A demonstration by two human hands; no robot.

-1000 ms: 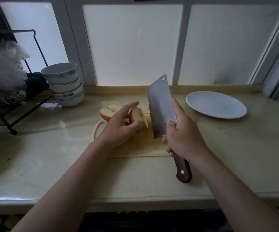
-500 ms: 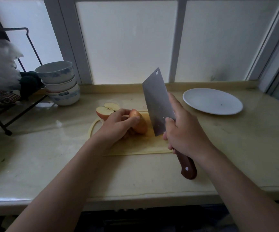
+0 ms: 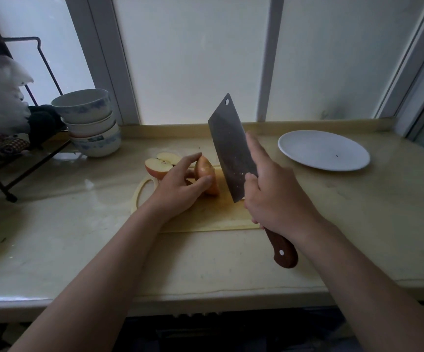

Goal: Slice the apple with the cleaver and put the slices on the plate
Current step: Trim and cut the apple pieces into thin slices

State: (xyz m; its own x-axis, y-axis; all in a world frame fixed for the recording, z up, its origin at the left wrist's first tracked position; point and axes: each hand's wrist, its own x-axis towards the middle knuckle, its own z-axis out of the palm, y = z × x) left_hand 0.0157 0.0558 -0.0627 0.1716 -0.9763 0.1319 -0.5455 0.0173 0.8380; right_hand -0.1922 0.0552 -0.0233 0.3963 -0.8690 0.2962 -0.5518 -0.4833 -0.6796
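**Lining up the next cut on the held apple piece**

Nearest the counter's front edge, the right hand [image 3: 277, 196] is wrapped round the wooden handle of the cleaver [image 3: 231, 151], with the forefinger laid straight along the flat of the blade. The blade is raised and tilted, its tip pointing up and away. Its edge hangs over the cutting board [image 3: 205, 217], just right of the fruit and apart from it.

The left hand [image 3: 177, 189] pinches an apple piece [image 3: 207, 177] between thumb and fingers, holding it on the board with its skin toward the blade.

The step in hand appears to be slicing this piece. It would likely go best with the piece settled on a flat cut face so it cannot rock. The thumb lies on the side nearest the blade and should draw back first. The edge should then come straight down, not chop.

Behind the left hand, two more apple pieces [image 3: 158, 166] lie cut face up at the board's far left corner. Farther right, well apart from the board, sits the white plate [image 3: 324, 151] with no slice on it yet. A stack of bowls [image 3: 91, 123] stands far left by the window.
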